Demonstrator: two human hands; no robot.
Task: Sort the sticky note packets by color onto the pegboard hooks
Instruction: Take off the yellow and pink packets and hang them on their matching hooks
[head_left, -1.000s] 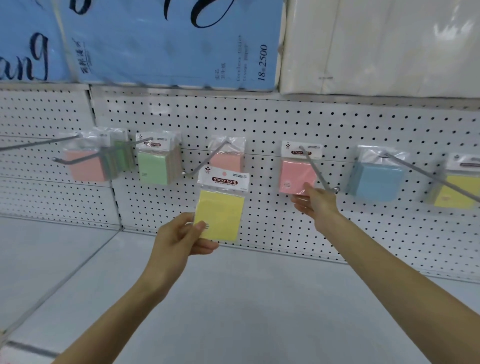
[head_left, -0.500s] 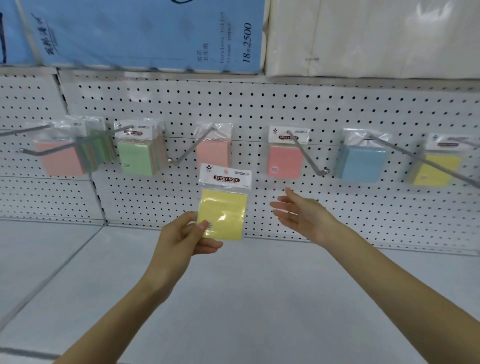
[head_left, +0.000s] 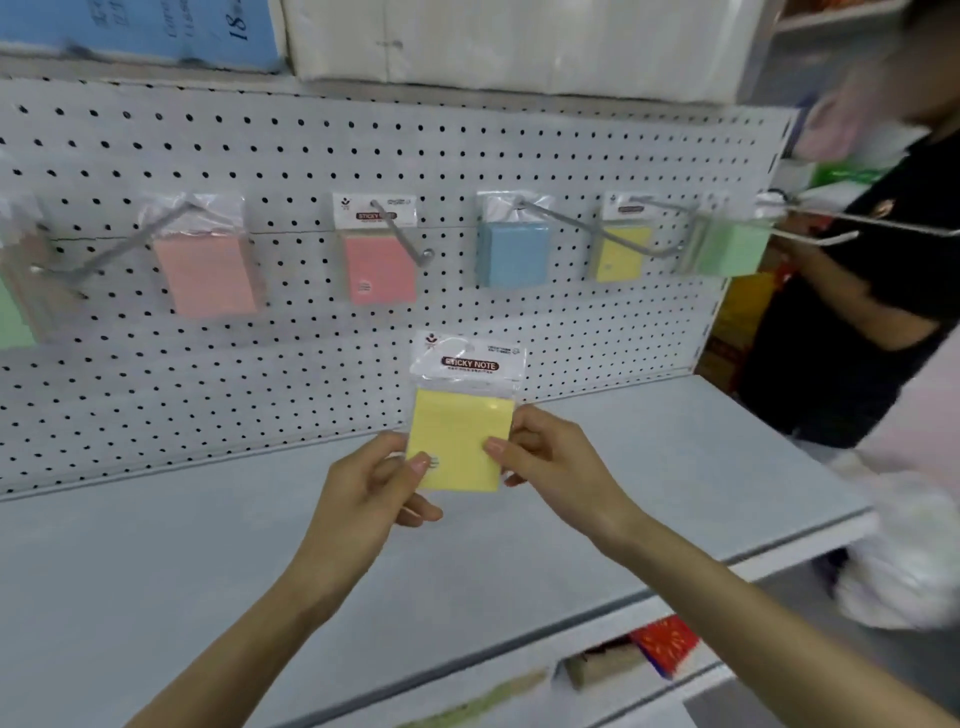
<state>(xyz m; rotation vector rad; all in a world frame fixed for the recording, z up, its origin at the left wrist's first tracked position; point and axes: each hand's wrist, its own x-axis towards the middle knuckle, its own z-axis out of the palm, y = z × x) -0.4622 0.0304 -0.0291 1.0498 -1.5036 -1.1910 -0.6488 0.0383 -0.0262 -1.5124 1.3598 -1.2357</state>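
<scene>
A yellow sticky note packet (head_left: 460, 431) with a white header card is upright in front of the pegboard (head_left: 311, 156). My left hand (head_left: 369, 488) pinches its lower left corner and my right hand (head_left: 550, 460) pinches its right edge. On hooks behind hang an orange-pink packet (head_left: 208, 270), a pink packet (head_left: 379, 265), a blue packet (head_left: 514, 252), a yellow packet (head_left: 621, 249) and a green packet (head_left: 732, 249). Another green packet (head_left: 13, 322) is cut off at the left edge.
A grey shelf (head_left: 675, 467) runs below the pegboard, its right end near a person in a black shirt (head_left: 862, 291). Blue and white boxes sit on the shelf above. Long hooks (head_left: 857, 223) stick out at the upper right.
The view has swung to the right. My right hand left the pink packet's hook, came down and took hold of the yellow packet's right edge. My left hand kept its grip.
</scene>
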